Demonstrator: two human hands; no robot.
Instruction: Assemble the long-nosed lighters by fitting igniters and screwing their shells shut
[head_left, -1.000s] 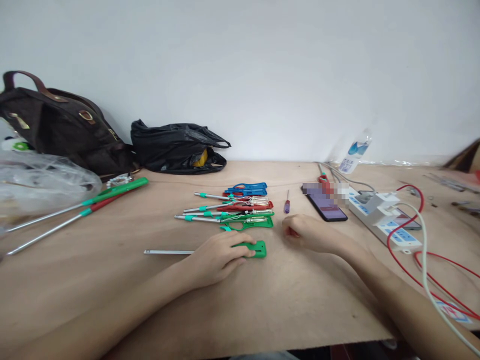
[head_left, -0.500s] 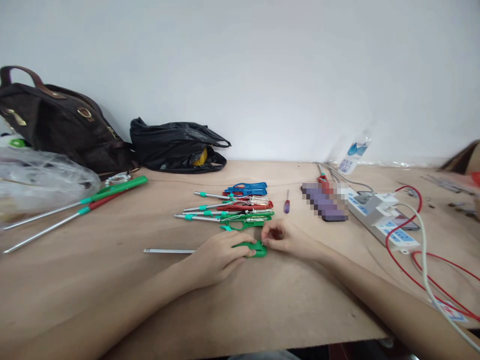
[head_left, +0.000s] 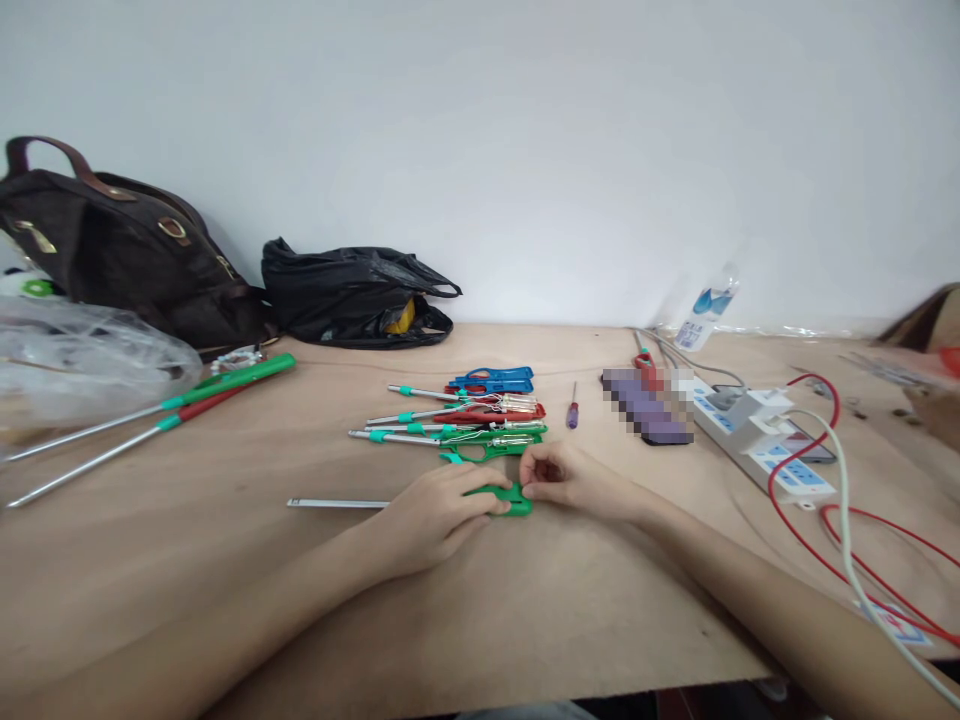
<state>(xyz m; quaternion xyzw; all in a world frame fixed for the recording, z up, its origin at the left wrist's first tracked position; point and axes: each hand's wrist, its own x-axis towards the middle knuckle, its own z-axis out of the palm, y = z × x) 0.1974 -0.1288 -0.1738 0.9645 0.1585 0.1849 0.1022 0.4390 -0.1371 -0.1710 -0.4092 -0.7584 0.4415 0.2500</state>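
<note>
My left hand (head_left: 435, 515) lies closed over a green-handled tool (head_left: 508, 500) whose thin metal rod (head_left: 337, 503) sticks out to the left on the wooden table (head_left: 480, 620). My right hand (head_left: 566, 477) has its fingers pinched together at the right end of that green handle, touching it; whether something small is in the pinch I cannot make out. Just behind both hands lies a pile of similar tools (head_left: 469, 415) with green, red and blue handles.
Two long green and red rods (head_left: 161, 410) lie at the left beside a clear plastic bag (head_left: 82, 365). A brown handbag (head_left: 120, 250) and a black bag (head_left: 352, 295) stand by the wall. A small screwdriver (head_left: 572, 408), a phone (head_left: 649, 410), a power strip (head_left: 757, 435), red and white cables (head_left: 832, 510) and a bottle (head_left: 705, 310) are at the right.
My right hand has moved left across the table, from beside the phone to the right end of the green handle. My left hand has stayed on the tool.
</note>
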